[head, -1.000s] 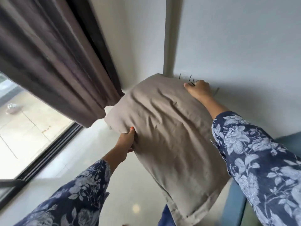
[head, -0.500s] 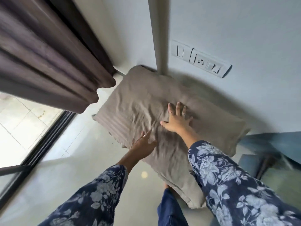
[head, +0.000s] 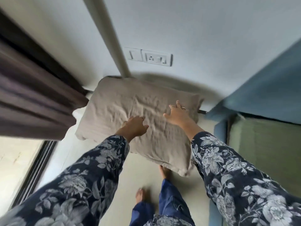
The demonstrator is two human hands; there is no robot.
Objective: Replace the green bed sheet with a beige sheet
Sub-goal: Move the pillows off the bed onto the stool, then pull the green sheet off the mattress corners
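A beige pillow (head: 123,111) lies on the pale floor against the wall, below a switch plate. My left hand (head: 134,127) hovers over its middle with fingers loosely curled, holding nothing. My right hand (head: 176,114) is spread open above the pillow's right part, fingers apart, also holding nothing. At the right edge the bed shows its green sheet (head: 267,152) inside a blue padded frame (head: 267,88). No beige sheet is in view.
A dark curtain (head: 32,95) hangs at the left beside a glass door (head: 16,168). A wall column (head: 112,38) ends just behind the pillow. A switch and socket plate (head: 149,57) sits on the wall. My bare feet (head: 141,195) stand on the floor below the pillow.
The pillow, held up by both hands a second ago, now lies on the floor by the wall. Both hands have let go and lifted off it. The view has swung right, showing the bed.
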